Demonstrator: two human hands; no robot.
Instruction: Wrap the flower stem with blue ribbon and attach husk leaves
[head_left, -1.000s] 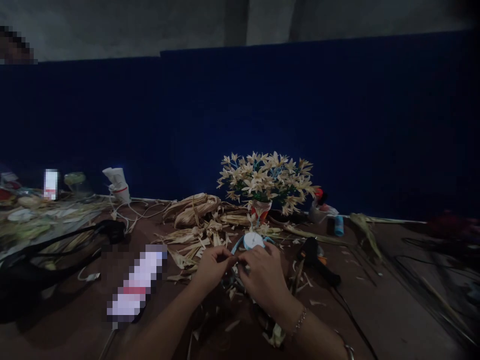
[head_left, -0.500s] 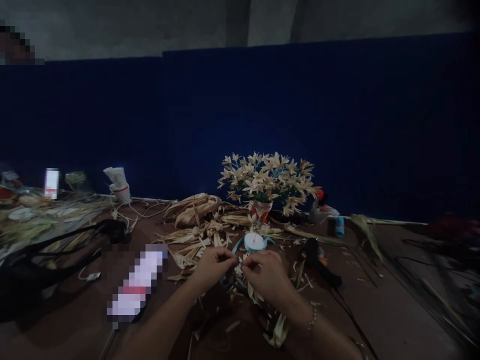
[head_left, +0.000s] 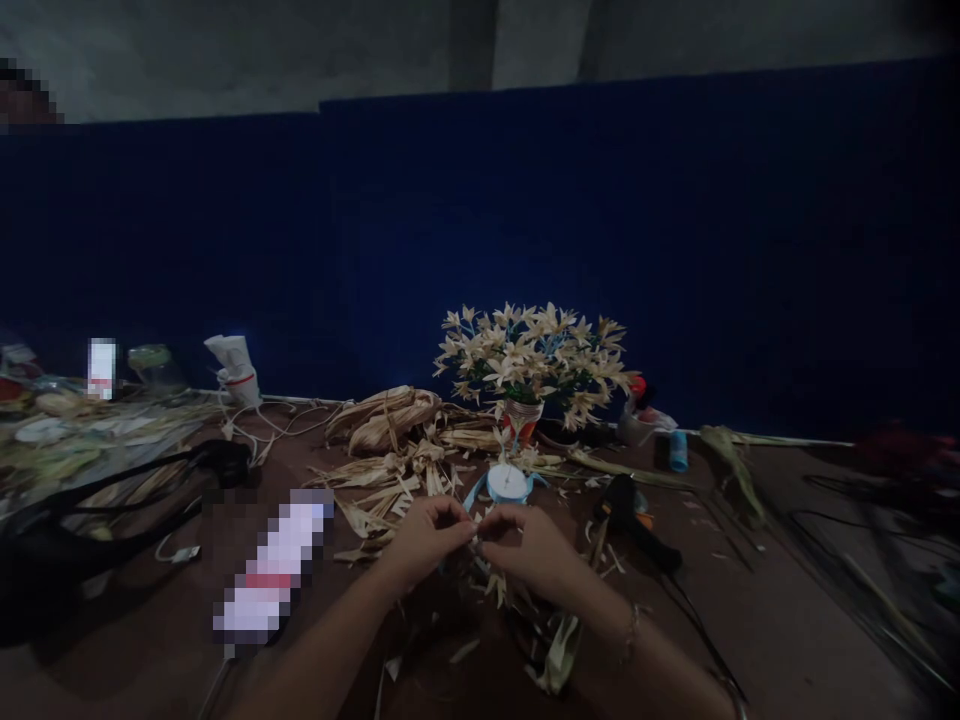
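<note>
Pinching a small dried leaf piece point(head_left: 480, 543) from both sides, the left hand point(head_left: 424, 535) and the right hand point(head_left: 534, 552) meet fingertip to fingertip low over the table point(head_left: 750, 620). Each thumb and forefinger is pressed together on the piece and the other fingers are curled in. The work likely goes best with a light grip close to the bend, since such brittle material probably cracks if squeezed or twisted hard. The piece lies directly between the two hands, touching both, with loose ends hanging below. It is just on the near side of the ribbon spool point(head_left: 508, 482), and the glue gun point(head_left: 634, 520) lies near the right hand.
</note>
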